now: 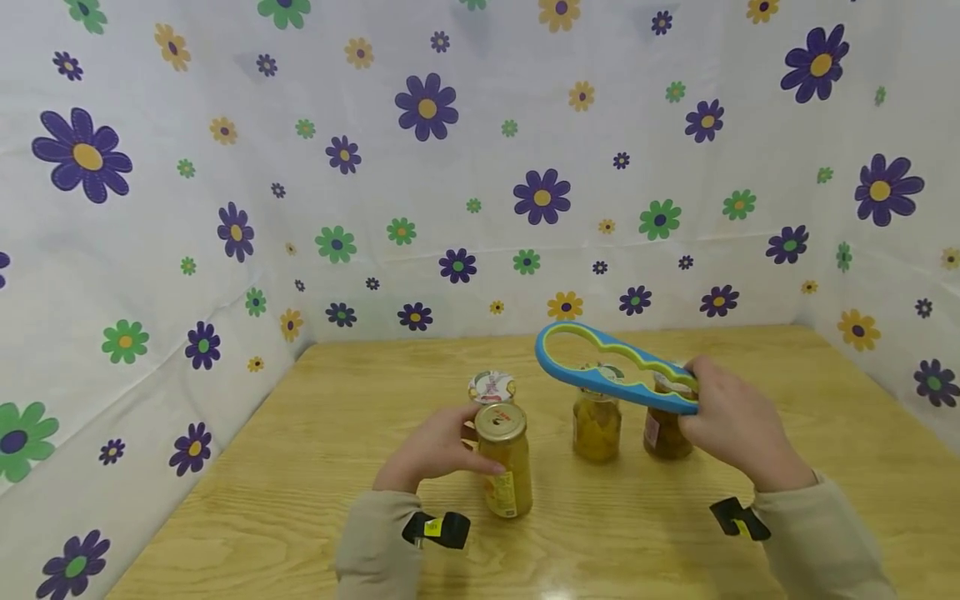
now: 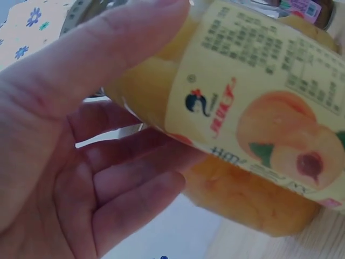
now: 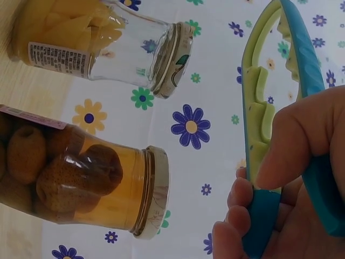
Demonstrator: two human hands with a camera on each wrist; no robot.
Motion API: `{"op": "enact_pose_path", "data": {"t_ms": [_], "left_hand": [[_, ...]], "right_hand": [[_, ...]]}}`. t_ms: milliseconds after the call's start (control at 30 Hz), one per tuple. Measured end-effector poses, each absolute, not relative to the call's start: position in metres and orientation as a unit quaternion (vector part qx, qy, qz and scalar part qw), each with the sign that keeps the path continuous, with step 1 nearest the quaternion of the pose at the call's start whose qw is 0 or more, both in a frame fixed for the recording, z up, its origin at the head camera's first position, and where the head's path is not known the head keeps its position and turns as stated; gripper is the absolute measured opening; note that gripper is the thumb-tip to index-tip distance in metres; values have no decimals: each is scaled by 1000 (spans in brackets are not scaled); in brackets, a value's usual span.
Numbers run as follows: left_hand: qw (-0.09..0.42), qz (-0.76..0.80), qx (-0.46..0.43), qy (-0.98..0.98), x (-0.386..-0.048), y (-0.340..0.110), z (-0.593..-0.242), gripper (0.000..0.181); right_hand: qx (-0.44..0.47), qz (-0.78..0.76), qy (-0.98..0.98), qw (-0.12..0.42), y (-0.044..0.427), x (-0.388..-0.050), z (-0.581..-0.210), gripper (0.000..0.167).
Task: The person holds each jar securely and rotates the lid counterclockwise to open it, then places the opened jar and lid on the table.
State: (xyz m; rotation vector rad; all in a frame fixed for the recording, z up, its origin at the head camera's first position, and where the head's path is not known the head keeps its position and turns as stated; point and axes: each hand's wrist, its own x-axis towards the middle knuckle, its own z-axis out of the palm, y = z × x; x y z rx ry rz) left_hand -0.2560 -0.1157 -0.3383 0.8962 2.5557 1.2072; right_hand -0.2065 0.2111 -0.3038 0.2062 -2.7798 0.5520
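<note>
From the head view, the left hand (image 1: 431, 454) has a gold-lidded jar (image 1: 512, 487), thumb across the front and fingers around the far side, so it's holding that one, and the jar stands upright on the wooden table (image 1: 300, 467). Right behind it there's a white-lidded jar (image 1: 492, 387), mostly hidden. The right hand (image 1: 738, 421) is gripping a blue and green jar opener (image 1: 622, 390) by its handle end, loop pointing left, up in the air. Past the opener there's a jar of yellow fruit (image 1: 597, 433), with a dark jar (image 1: 666, 437) near it on the right. Left wrist cam: thumb lies over the glass by the shoulder, fingers bent on the other side, and the label (image 2: 269, 118) has peaches on it. Right wrist cam: thumb and fingers are closed around the opener's handle, and the loop is well apart from both jars there. You can see round brown fruit in the dark one, and flowery cloth (image 3: 215, 167) behind everything.
</note>
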Motion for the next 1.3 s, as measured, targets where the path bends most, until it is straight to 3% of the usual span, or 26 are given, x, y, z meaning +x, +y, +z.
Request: {"op": "enact_pose_path", "data": {"t_ms": [500,800,1300], "left_hand": [[54,376,318,868,-252,-89,-342,65],[27,384,345,856,-251,-81,-345,63],[29,458,358,813,-248,-72,-349,55]], "right_hand": [[117,178,-964,161,192,-203,-308,48],[134,180,-963,151,181,-201,-313,37],[141,156,-966,151,170,-199,-316,42]]}}
